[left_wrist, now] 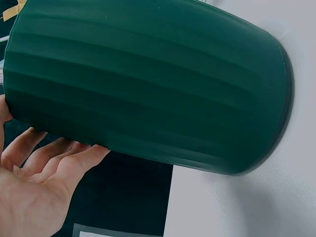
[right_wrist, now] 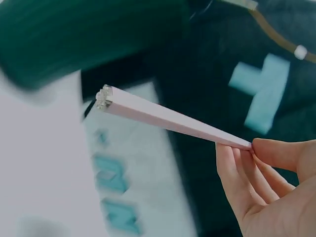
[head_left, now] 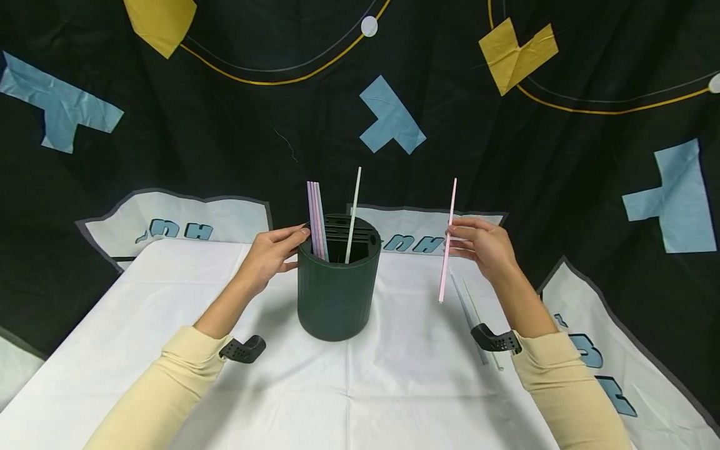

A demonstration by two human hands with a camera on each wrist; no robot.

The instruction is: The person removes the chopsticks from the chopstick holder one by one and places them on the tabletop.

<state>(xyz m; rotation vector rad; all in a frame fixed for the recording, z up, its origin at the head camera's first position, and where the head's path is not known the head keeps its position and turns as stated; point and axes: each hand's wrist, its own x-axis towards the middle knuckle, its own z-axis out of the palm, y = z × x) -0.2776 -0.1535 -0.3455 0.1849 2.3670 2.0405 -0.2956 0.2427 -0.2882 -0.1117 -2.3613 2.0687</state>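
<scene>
So the dark green holder (head_left: 338, 281) sits mid-surface (head_left: 169, 375) with three purple sticks (head_left: 317, 219) and a white one (head_left: 353, 215) already standing in it. Left hand (head_left: 274, 255) rests straight fingers against its rim, right hand (head_left: 481, 247) pinches a pink stick (head_left: 447, 240) upright beside it. Couple more sticks (head_left: 472, 319) lie by the right wrist, partly hidden. Can't see inside the slots.

a white-clothed surface (head_left: 169, 350) stands before a black backdrop (head_left: 225, 137) printed with blue t-shapes (head_left: 390, 119), yellow patches (head_left: 514, 56) and thin curved yellow lines, evenly lit.
</scene>
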